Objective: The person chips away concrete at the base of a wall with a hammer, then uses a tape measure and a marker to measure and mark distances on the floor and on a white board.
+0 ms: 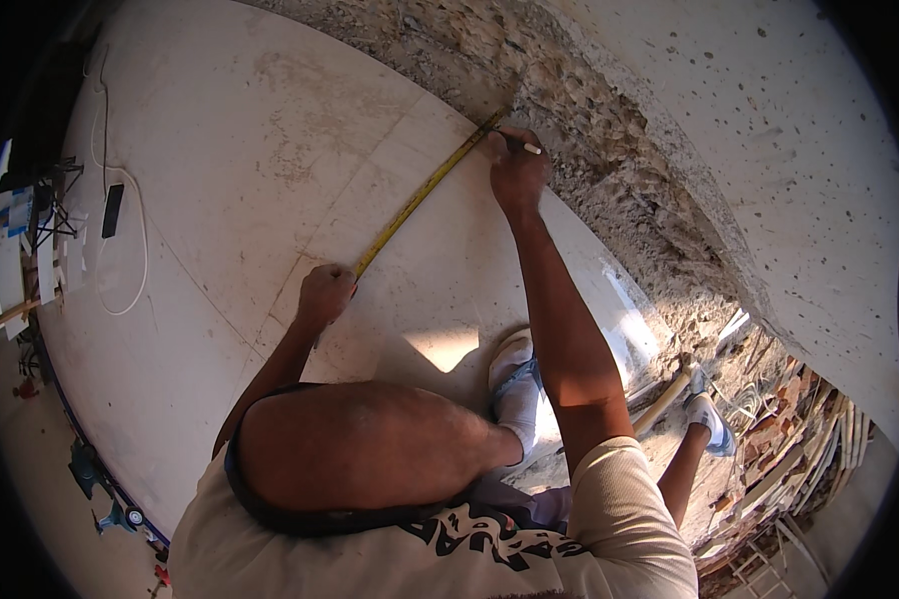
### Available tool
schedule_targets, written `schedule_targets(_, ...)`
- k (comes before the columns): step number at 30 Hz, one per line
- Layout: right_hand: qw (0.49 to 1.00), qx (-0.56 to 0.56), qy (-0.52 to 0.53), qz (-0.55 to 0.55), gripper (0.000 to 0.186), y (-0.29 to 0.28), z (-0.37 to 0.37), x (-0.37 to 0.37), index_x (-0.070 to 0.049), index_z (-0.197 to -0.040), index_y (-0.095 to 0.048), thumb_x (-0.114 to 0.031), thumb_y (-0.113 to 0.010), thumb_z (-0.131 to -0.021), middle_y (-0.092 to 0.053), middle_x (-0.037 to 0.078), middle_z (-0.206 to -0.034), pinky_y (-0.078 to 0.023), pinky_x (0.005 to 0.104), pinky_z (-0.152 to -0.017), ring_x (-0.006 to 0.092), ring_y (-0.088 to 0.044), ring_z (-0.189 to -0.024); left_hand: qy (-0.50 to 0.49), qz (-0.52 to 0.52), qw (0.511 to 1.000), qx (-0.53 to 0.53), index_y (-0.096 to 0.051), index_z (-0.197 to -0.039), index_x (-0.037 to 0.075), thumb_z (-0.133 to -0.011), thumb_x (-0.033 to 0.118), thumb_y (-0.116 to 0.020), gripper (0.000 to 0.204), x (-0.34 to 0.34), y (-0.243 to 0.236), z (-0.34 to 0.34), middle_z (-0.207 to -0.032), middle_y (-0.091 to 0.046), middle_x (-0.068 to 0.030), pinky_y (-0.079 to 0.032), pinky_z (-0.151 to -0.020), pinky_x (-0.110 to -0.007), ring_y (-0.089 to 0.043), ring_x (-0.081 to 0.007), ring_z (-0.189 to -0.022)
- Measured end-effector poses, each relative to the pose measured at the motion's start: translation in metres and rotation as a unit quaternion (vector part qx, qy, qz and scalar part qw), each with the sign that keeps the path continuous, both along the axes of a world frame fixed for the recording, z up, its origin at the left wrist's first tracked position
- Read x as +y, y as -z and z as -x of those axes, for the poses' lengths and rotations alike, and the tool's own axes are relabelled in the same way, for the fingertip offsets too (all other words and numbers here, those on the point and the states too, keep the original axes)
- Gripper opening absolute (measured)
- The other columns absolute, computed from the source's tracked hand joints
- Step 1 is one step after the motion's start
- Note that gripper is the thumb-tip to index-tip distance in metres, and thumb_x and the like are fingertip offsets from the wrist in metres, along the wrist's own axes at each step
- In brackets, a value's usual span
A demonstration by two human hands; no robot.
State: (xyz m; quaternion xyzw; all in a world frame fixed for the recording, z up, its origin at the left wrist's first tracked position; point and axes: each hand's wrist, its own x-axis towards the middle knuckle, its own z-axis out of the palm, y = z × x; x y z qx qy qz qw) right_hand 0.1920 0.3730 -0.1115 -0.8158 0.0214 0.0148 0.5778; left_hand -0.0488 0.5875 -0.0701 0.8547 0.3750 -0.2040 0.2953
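Yellow steel tape measure [420, 195] is lying stretched across the pale floor tile [220, 180], thin, springy, light. The left hand [325, 293], grip clamped, is pinning its near end; the right hand [514, 170] is pinching a pencil [525, 146] beside its far end.

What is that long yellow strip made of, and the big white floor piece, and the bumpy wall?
The yellow tape measure, stretched between the left hand and right hand, looks like thin painted metal: flat, straight, slightly glossy. The floor tiles look like smooth ceramic or stone, pale, dusty, with thin joint lines. The rough wall base looks like broken concrete or mortar: crumbly, grey-brown, pitted.
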Motion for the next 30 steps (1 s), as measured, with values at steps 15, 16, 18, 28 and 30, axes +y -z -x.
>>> schedule_targets(15, 1.0, -0.016, 0.002, 0.02, 0.017, -0.001, 0.002, 0.0, -0.002, -0.094, -0.06, -0.014, -0.068, -0.084, -0.068, 0.014, -0.081, -0.051, 0.0351, -0.072, 0.0255, -0.067, -0.076, -0.035, 0.021, 0.999, 0.025, -0.068, -0.075, 0.003, -0.081, 0.03, -0.053, 0.031, -0.003, -0.007, -0.004, -0.063, -0.065, -0.0124, -0.05, -0.061, -0.037, -0.064, -0.0239, -0.059)
schedule_targets(16, 0.999, -0.025, 0.002, 0.026, 0.017, -0.001, 0.001, 0.0, -0.002, -0.094, -0.06, -0.014, -0.068, -0.084, -0.068, 0.014, -0.081, -0.051, 0.0351, -0.072, 0.0256, -0.067, -0.076, -0.045, 0.027, 0.998, 0.039, -0.068, -0.075, 0.003, -0.081, 0.03, -0.053, 0.031, -0.003, -0.008, -0.006, -0.064, -0.065, -0.0124, -0.05, -0.061, -0.037, -0.064, -0.024, -0.059)
schedule_targets(18, 0.998, -0.043, 0.004, 0.038, 0.017, -0.001, 0.002, 0.001, -0.002, -0.094, -0.06, -0.014, -0.068, -0.085, -0.068, 0.014, -0.08, -0.051, 0.0349, -0.072, 0.0257, -0.067, -0.075, -0.048, 0.027, 0.998, 0.029, -0.068, -0.075, 0.003, -0.081, 0.03, -0.053, 0.031, -0.005, -0.008, -0.006, -0.064, -0.065, -0.0126, -0.05, -0.061, -0.037, -0.064, -0.0242, -0.059)
schedule_targets(28, 0.999, -0.029, 0.002, 0.039, 0.016, 0.0, -0.002, 0.006, -0.002, -0.094, -0.059, -0.013, -0.067, -0.085, -0.068, 0.014, -0.08, -0.051, 0.0359, -0.071, 0.0256, -0.067, -0.075, -0.04, 0.03, 0.998, 0.028, -0.067, -0.074, 0.002, -0.081, 0.028, -0.053, 0.03, -0.005, -0.01, -0.006, -0.063, -0.064, -0.0125, -0.049, -0.059, -0.037, -0.063, -0.024, -0.056)
schedule_targets(30, 0.999, -0.04, -0.001, 0.028, 0.016, 0.003, -0.002, 0.005, -0.002, -0.094, -0.059, -0.013, -0.067, -0.085, -0.068, 0.014, -0.08, -0.052, 0.0359, -0.071, 0.0256, -0.067, -0.075, -0.034, 0.032, 0.998, 0.03, -0.067, -0.075, 0.003, -0.081, 0.028, -0.053, 0.03, -0.005, -0.011, -0.007, -0.063, -0.064, -0.0124, -0.049, -0.059, -0.037, -0.062, -0.0238, -0.055)
